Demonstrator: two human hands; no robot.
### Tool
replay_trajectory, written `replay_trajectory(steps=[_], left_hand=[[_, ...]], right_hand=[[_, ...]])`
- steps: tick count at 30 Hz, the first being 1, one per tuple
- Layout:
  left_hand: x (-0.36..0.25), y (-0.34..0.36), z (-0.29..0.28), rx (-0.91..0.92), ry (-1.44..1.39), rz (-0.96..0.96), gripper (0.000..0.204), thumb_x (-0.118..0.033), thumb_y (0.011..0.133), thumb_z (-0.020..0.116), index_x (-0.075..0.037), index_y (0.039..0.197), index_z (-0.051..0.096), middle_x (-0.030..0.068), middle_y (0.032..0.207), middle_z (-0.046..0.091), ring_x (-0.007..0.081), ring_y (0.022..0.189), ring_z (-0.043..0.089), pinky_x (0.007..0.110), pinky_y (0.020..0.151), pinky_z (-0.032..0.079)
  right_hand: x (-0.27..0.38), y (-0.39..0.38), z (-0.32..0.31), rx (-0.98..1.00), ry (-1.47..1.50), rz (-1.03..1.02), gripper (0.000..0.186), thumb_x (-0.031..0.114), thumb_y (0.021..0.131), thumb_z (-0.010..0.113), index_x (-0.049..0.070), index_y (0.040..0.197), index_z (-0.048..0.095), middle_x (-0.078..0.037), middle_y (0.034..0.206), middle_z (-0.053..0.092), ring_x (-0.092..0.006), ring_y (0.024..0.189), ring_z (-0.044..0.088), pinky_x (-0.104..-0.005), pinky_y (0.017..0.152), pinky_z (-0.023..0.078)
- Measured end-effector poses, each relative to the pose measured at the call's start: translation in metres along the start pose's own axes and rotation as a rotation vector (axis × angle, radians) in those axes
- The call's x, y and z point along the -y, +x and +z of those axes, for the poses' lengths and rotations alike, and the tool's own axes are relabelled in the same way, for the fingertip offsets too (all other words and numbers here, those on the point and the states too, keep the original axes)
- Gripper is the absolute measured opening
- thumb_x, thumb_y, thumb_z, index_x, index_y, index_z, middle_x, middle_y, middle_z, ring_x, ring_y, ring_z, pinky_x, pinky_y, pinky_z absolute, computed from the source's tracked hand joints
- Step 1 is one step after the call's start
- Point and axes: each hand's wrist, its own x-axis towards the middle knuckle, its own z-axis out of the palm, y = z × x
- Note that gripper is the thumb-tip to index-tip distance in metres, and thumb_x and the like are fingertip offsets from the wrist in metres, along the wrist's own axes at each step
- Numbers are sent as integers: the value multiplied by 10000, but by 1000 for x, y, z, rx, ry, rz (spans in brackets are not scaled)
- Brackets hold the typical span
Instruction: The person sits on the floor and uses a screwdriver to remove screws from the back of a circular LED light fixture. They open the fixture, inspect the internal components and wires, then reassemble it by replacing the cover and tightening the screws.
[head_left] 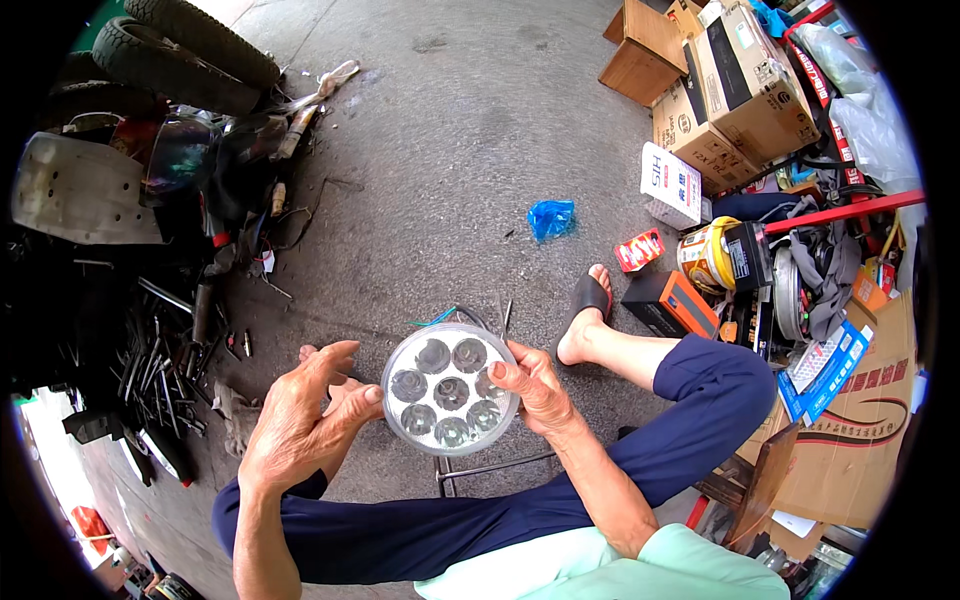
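A round LED headlight [450, 389] with several small reflector cups behind a clear cover faces up in front of me. My right hand [540, 388] grips its right rim, the thumb lying over the front and the fingers out of sight behind. My left hand [312, 418] is open at the left, fingers spread and raised, its thumb tip at or very near the lamp's left rim; I cannot tell whether it touches. Dark and teal wires [437, 318] show just beyond the lamp's far edge. Under the lamp, a thin metal frame [490, 467] partly shows between my legs.
Tyres [180, 60] and dark vehicle parts crowd the left, with scattered metal tools [165, 360] below them. A crumpled blue plastic bag [551, 219] lies on the concrete floor ahead. Cardboard boxes [735, 95], a black-and-orange box [672, 303] and a yellow-and-white tub [706, 254] fill the right.
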Motion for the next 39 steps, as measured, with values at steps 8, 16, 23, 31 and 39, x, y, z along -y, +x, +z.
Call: replay_trajectory(steps=[8,16,23,31,39], left_hand=[[-18,7,32,264,-922,-142,753,-378,735,743,70,1252,427,186,1094,582,253,1059,549,389,946,403],[-4,4,53,330,-1009,-144,765,-343,661,807,24,1240,468,89,1085,603,176,1024,549,319,934,400],[-1,-1,52,266,-1112,-197,711,-303,699,782,34,1239,465,103,1089,601,183,1019,552,322,923,405],[0,2,52,149,-990,-299,660,-316,719,766,39,1199,487,142,1080,586,223,1011,555,331,891,433],[-13,-2,74,-64,292,333,1282,-694,441,755,-46,1400,203,317,1377,180,487,1288,181,600,1004,233]], right_hand=[[13,-28,2,5,66,-41,455,345,779,713,5,1058,596,5,893,601,-51,822,527,-190,756,407],[7,-34,7,13,36,-61,401,350,800,693,19,1011,611,28,834,579,-32,778,494,-181,713,379],[11,-32,5,2,16,-14,393,348,832,639,7,1025,605,11,835,596,-29,755,521,-177,647,409],[14,-33,14,-120,67,41,314,281,834,654,-6,954,612,1,781,616,-23,635,531,-151,534,405],[6,-26,40,-309,-586,-444,369,335,753,729,1,748,572,-74,577,578,-80,533,530,-259,460,409]])
